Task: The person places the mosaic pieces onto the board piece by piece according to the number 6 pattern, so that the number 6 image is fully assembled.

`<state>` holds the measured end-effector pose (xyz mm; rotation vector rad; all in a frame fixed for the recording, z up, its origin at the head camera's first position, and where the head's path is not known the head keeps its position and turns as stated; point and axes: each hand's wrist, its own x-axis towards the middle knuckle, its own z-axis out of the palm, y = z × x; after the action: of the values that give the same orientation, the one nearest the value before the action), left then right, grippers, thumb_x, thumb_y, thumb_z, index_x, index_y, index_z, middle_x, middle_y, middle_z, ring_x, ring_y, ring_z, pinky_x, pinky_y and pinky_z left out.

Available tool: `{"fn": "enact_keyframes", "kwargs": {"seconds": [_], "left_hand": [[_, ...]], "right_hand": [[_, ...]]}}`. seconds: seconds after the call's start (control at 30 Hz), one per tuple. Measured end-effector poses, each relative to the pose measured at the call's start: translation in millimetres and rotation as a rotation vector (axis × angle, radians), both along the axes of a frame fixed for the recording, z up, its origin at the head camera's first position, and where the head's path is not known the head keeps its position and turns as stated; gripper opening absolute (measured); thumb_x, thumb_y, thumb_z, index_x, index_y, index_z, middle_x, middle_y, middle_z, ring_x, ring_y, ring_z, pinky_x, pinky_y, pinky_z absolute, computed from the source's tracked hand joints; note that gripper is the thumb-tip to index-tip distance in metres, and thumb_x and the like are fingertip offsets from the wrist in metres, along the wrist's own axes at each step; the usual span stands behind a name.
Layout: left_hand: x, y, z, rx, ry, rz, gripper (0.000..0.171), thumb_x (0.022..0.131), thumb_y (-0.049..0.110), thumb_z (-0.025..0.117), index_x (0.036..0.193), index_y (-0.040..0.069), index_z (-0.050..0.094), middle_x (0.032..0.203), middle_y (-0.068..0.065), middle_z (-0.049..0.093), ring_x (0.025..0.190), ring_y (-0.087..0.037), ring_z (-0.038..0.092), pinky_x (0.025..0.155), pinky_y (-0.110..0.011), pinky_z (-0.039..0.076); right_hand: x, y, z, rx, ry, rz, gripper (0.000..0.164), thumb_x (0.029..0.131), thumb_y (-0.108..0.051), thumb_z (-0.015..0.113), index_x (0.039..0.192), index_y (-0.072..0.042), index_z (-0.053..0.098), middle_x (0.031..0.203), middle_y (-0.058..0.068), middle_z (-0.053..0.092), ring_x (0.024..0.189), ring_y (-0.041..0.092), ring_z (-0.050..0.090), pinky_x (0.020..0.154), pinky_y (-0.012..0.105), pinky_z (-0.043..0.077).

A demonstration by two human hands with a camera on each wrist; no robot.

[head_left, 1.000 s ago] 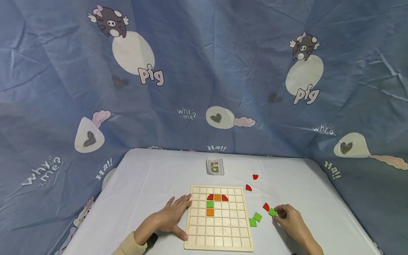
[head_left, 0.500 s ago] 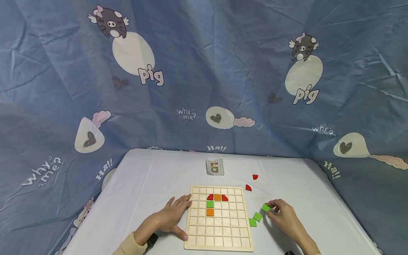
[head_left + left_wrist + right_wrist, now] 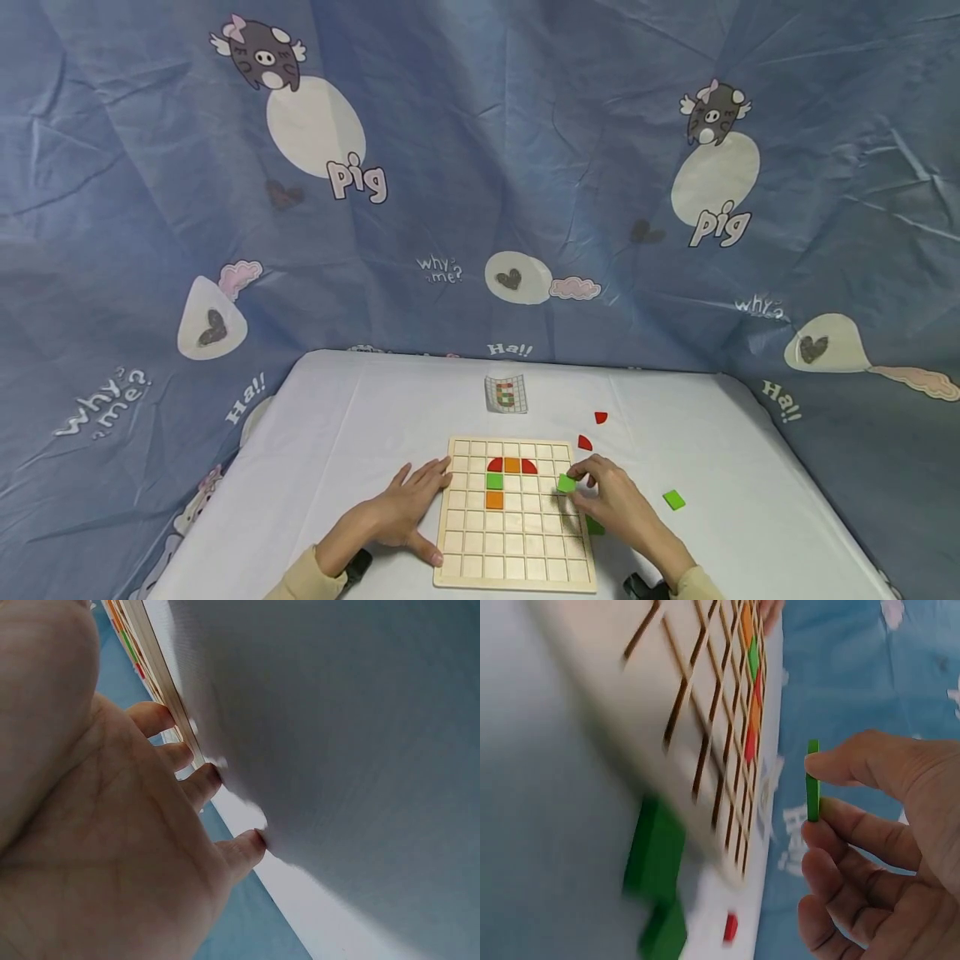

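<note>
My right hand pinches a green square tile between thumb and fingers, above the right side of the wooden grid board. In the right wrist view the tile is seen edge-on, clear of the board. Spread along the board's left edge, my left hand touches it with its fingers and thumb. Set in the grid are two red quarter-round tiles, two orange squares and a green square. Another green tile lies by the board's right edge, partly covered by my right hand.
Behind the board lies a small printed pattern card. Two red quarter-round tiles lie to its right, and a loose green tile sits farther right. The white table ends at a blue patterned cloth.
My right hand has lifted the green tile and carried it left over the board. A green tile now shows on the table at the right. My left hand has stayed still.
</note>
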<state>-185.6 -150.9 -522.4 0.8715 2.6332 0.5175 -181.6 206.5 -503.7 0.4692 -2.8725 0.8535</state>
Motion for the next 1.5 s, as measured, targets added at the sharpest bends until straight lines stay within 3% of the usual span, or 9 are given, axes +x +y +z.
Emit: {"fn": "enact_keyframes", "kwargs": {"seconds": [0.23, 0.5, 0.77, 1.5], "left_hand": [[-0.5, -0.3, -1.6, -0.013, 0.000, 0.003, 0.121, 0.060, 0.068, 0.077, 0.150, 0.007, 0.024, 0.162, -0.014, 0.008, 0.149, -0.035, 0.011, 0.116, -0.063, 0.009], [-1.8, -1.6, -2.3, -0.015, 0.010, 0.000, 0.120, 0.061, 0.069, 0.076, 0.150, 0.006, 0.024, 0.162, -0.014, 0.009, 0.149, -0.034, 0.011, 0.116, -0.063, 0.009], [-1.1, -1.2, -2.6, -0.001, 0.016, -0.015, 0.119, 0.061, 0.068, 0.077, 0.149, 0.007, 0.025, 0.162, -0.015, 0.010, 0.149, -0.036, 0.012, 0.115, -0.065, 0.010], [-2.2, -0.2, -2.1, -0.015, 0.016, -0.002, 0.119, 0.060, 0.069, 0.076, 0.149, 0.008, 0.026, 0.162, -0.013, 0.010, 0.149, -0.034, 0.012, 0.116, -0.063, 0.010]], "right_hand": [[-5.0, -31.8, -4.4, 0.053, -0.008, 0.144, 0.018, 0.081, -0.022, 0.077, 0.096, -0.018, 0.068, 0.093, -0.010, 0.061, 0.081, 0.010, 0.056, 0.067, 0.023, 0.049], [-11.1, -52.3, -10.3, 0.078, -0.014, 0.225, 0.019, 0.079, -0.023, 0.078, 0.095, -0.015, 0.071, 0.089, -0.008, 0.061, 0.079, 0.005, 0.053, 0.065, 0.022, 0.048], [-13.3, -61.9, -18.1, 0.092, -0.062, 0.240, 0.018, 0.078, -0.023, 0.079, 0.092, -0.016, 0.071, 0.086, -0.010, 0.062, 0.078, 0.003, 0.052, 0.065, 0.020, 0.047], [-13.8, -64.5, -17.6, 0.069, -0.119, 0.263, 0.021, 0.081, -0.023, 0.077, 0.099, -0.014, 0.071, 0.094, -0.008, 0.062, 0.082, 0.003, 0.054, 0.071, 0.022, 0.051]]}}
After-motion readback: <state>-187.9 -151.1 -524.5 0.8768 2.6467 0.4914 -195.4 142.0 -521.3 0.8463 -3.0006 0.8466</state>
